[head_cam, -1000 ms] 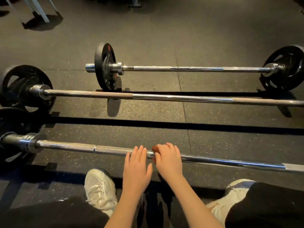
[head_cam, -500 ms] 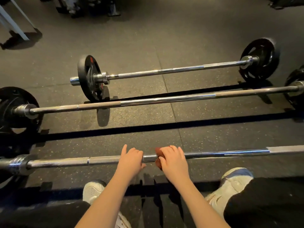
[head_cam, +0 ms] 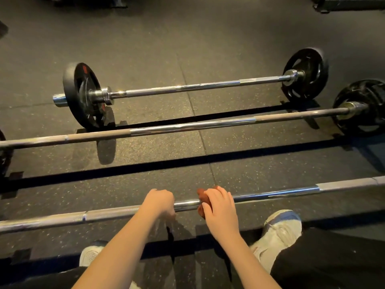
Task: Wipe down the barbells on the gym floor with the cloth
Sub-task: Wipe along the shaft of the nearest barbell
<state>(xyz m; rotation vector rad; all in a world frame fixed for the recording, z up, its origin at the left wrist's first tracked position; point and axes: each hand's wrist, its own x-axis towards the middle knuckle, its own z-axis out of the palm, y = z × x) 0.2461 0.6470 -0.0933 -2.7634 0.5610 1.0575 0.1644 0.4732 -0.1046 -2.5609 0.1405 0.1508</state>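
Note:
Three barbells lie side by side on the dark rubber floor. The nearest barbell (head_cam: 277, 193) runs across the view just in front of my feet. My left hand (head_cam: 159, 202) grips its shaft with curled fingers. Just to the right, my right hand (head_cam: 219, 207) holds a reddish-brown cloth (head_cam: 201, 195) wrapped around the same shaft; most of the cloth is hidden under my fingers. The middle barbell (head_cam: 187, 126) and the far barbell (head_cam: 187, 87) lie beyond, untouched.
Black weight plates stand on the far barbell's ends, one at left (head_cam: 82, 94) and one at right (head_cam: 305, 75), and another on the middle bar's right end (head_cam: 360, 107). My white shoes (head_cam: 279, 230) rest near the closest bar. Dark equipment lines the far edge.
My left hand went from lying flat on the nearest bar to gripping it. The view has swung to the right; the right hand stays on the cloth at the same spot.

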